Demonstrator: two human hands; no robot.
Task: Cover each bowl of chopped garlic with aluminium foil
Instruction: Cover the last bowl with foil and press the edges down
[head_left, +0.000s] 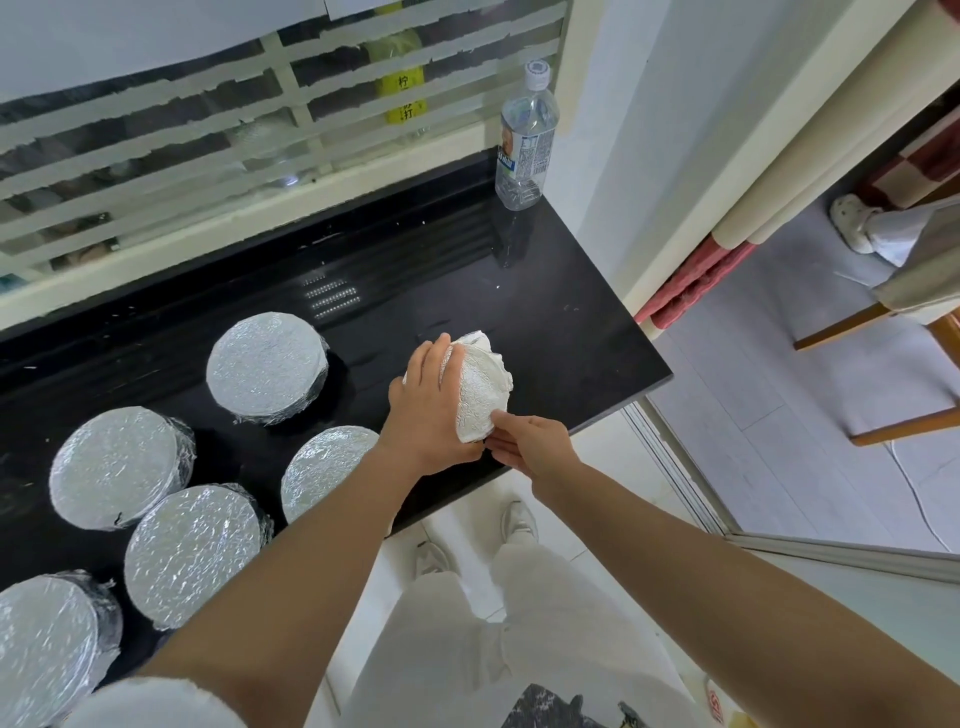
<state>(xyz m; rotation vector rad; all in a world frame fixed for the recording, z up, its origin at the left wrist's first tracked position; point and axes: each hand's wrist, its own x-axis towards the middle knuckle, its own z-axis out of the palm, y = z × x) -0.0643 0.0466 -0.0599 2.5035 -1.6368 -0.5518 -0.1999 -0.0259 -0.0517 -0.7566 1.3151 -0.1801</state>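
Foil-draped bowl (483, 384), near the right edge of the counter (571, 322), is pressed under the left hand (431, 405), fingers together. Its near hem is pinched by the right hand (530, 441). The hem should be crimped tightly under the rim, all round.

Left hand (431, 402) lies across the foil-wrapped bowl (483, 384) near the black counter's (550, 322) right edge, pressing down, while the right hand (530, 441) pinches its near rim. Five foil-covered bowls (265, 366) sit to the left. A water bottle (525, 137) stands in the far right corner.
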